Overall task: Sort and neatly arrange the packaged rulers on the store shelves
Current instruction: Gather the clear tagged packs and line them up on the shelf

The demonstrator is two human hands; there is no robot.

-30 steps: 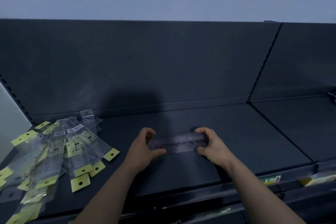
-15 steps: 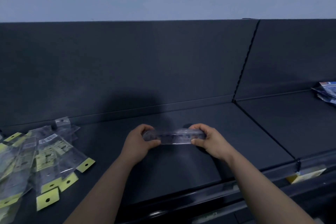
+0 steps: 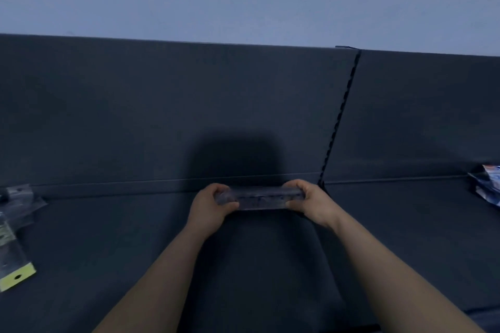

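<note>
A stack of clear packaged rulers [image 3: 259,199] lies crosswise between my hands, close to the back of the dark shelf [image 3: 135,238]. My left hand [image 3: 209,207] grips its left end, and my right hand [image 3: 308,201] grips its right end, fingers curled over the top edge. At the far left edge, part of a loose pile of packaged rulers [image 3: 15,235] with yellow hang tabs lies on the shelf; most of that pile is out of frame.
The dark back panel [image 3: 189,116] rises behind the shelf. A slotted upright [image 3: 339,121] divides it from the neighbouring shelf bay [image 3: 405,224]. Blue-and-white packages [image 3: 488,185] lie at the far right edge.
Both hands have carried the ruler stack farther back toward the back panel. The view has swung right, so the loose pile has slid almost out of frame on the left.
</note>
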